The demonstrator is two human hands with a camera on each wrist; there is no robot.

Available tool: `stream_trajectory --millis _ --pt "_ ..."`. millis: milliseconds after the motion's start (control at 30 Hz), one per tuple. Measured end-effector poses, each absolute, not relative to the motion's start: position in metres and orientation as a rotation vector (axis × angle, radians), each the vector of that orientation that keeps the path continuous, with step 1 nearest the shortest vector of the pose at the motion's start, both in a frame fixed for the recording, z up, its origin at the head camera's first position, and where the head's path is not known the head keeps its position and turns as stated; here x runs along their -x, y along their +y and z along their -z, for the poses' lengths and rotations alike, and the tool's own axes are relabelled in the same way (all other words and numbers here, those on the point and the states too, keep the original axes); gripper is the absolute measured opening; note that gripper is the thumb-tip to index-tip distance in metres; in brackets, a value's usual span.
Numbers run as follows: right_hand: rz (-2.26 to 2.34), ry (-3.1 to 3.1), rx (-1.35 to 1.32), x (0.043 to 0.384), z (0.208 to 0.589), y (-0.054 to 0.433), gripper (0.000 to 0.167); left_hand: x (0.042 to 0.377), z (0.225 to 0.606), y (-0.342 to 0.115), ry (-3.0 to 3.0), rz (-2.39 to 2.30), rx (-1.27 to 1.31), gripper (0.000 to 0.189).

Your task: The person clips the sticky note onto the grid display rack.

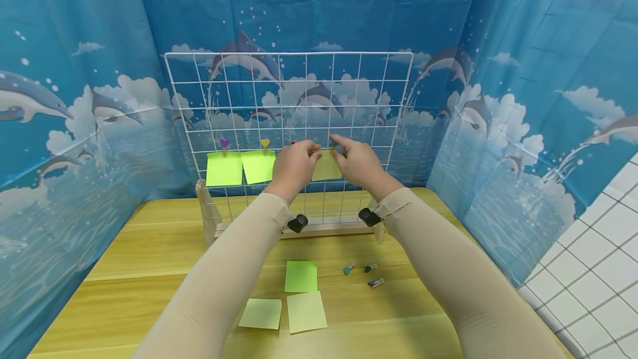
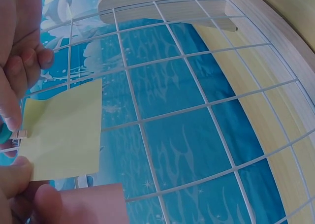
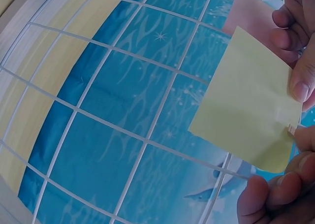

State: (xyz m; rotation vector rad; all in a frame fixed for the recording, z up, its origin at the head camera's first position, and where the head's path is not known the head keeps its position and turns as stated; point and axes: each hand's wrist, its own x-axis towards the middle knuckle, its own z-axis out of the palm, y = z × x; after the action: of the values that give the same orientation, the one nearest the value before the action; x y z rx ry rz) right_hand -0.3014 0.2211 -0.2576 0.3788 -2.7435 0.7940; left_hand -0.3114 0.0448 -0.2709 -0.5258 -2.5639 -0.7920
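A pale yellow sticky note (image 1: 326, 167) lies against the white wire grid (image 1: 319, 107). My left hand (image 1: 293, 164) pinches its upper left corner between thumb and fingers. At the note's top edge my right hand (image 1: 361, 163) pinches a small clothespin with a teal heart (image 2: 6, 133); its wooden tip (image 3: 291, 129) overlaps the paper. Beside the yellow note hangs a pink note (image 2: 93, 204), mostly hidden behind my left hand in the head view. Further left, two green notes (image 1: 224, 170) hang under a purple-heart clothespin (image 1: 224, 143) and a yellow-heart clothespin (image 1: 265, 143).
On the wooden table (image 1: 144, 242) lie a green note (image 1: 301, 277), two pale yellow notes (image 1: 306, 312) and several small clothespins (image 1: 370, 267). The grid stands in a wooden base (image 1: 324, 230). Behind it hangs a blue dolphin curtain (image 1: 349, 4).
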Motion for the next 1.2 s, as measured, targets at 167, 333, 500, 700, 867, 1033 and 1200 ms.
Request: stream_trajectory --millis 167,333,500,700,867,1033,1200 --pt "-0.816 -2.756 -0.359 0.3034 0.2568 0.2211 0.052 0.3111 0.2710 0.0447 -2.565 0.797 0.523 0.032" --pt "-0.824 -2.771 -0.328 0.3047 0.2561 0.2196 0.052 0.3107 0.2712 0.0446 -2.566 0.797 0.517 0.031" --pt "-0.809 -2.776 -0.314 0.3051 0.2554 0.2183 0.052 0.3104 0.2706 0.0448 -2.569 0.800 0.519 0.031" --pt "-0.790 -2.779 -0.309 0.3040 0.2542 0.2178 0.052 0.3106 0.2704 0.0449 -2.565 0.798 0.519 0.031" --pt "-0.781 -2.783 -0.305 0.3046 0.2540 0.2185 0.052 0.3116 0.2710 0.0447 -2.572 0.798 0.518 0.032" --pt "-0.778 -2.790 -0.304 0.3046 0.2532 0.2185 0.053 0.3115 0.2707 0.0446 -2.574 0.795 0.519 0.031" --pt "-0.773 -2.797 -0.287 0.3043 0.2524 0.2182 0.053 0.3121 0.2698 0.0446 -2.581 0.790 0.525 0.032"
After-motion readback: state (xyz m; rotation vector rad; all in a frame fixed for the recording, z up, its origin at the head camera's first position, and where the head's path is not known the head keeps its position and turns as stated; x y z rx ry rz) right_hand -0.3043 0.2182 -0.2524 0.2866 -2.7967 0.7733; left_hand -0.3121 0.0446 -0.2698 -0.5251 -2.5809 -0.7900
